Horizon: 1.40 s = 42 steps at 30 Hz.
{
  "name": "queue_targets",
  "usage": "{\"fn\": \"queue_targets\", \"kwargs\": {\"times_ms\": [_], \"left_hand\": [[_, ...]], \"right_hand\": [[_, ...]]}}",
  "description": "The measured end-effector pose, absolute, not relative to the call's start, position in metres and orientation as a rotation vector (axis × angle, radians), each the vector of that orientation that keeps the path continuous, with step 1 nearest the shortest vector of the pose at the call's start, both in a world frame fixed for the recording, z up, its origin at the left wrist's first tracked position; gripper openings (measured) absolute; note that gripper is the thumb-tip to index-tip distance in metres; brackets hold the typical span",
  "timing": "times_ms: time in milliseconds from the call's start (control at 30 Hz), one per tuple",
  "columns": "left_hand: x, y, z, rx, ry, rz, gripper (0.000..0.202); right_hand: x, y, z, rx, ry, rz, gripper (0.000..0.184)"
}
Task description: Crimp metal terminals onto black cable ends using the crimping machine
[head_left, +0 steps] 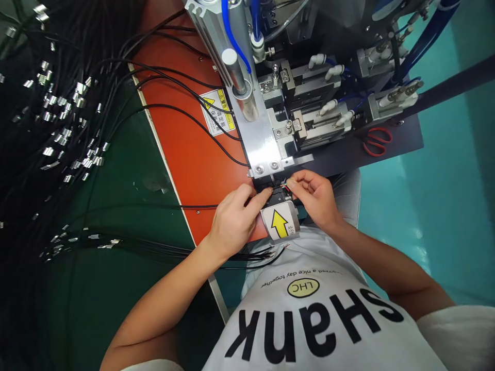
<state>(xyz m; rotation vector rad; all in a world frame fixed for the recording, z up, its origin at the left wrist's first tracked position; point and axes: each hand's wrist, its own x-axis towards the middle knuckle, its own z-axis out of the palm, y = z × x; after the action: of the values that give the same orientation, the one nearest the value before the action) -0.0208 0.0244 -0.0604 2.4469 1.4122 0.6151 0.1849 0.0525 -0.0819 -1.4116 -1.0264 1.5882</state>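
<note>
A black cable (199,206) runs from the left under my left hand (235,219) to the small black fixture (276,197) at the front of the machine. My left thumb and index finger press together on the cable at the fixture's left side. The thin coloured wires (284,185) at the cable's end are pinched between the thumb and index finger of my right hand (315,200), just right of the fixture. A curved plate with a yellow arrow (279,222) sits right below the fixture, between my hands.
The machine's metal column (263,139) rises just beyond my hands, with pneumatic cylinders (320,129) to its right. Several cables with shiny metal ends (73,123) lie on the green mat (150,165). Stripped cables (251,256) hang by my shirt. Red-handled scissors (377,141) lie at right.
</note>
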Motion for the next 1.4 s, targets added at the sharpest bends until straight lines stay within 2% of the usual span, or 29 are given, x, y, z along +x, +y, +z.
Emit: {"fn": "queue_targets", "kwargs": {"times_ms": [367, 667, 733, 900, 1100, 1333, 1400], "left_hand": [[-0.021, 0.027, -0.061, 2.524, 1.398, 0.525, 0.037], [-0.019, 0.027, -0.06, 2.586, 1.421, 0.412, 0.038], [-0.019, 0.027, -0.06, 2.589, 1.424, 0.411, 0.038], [-0.019, 0.027, -0.059, 2.585, 1.409, 0.429, 0.037], [-0.02, 0.027, -0.061, 2.578, 1.41, 0.429, 0.036], [-0.02, 0.028, -0.061, 2.596, 1.396, 0.401, 0.037], [-0.02, 0.028, -0.06, 2.612, 1.397, 0.39, 0.037]], "right_hand": [[0.182, 0.05, -0.085, -1.415, -1.065, 1.54, 0.018], [0.18, 0.047, -0.08, -1.56, -1.389, 1.211, 0.009], [0.18, 0.048, -0.079, -1.565, -1.353, 1.259, 0.01], [0.183, 0.052, -0.082, -1.466, -1.107, 1.613, 0.017], [0.184, 0.048, -0.087, -1.528, -1.418, 1.208, 0.008], [0.182, 0.052, -0.068, -1.638, -1.708, 0.938, 0.005], [0.183, 0.055, -0.067, -1.676, -1.703, 0.995, 0.005]]}}
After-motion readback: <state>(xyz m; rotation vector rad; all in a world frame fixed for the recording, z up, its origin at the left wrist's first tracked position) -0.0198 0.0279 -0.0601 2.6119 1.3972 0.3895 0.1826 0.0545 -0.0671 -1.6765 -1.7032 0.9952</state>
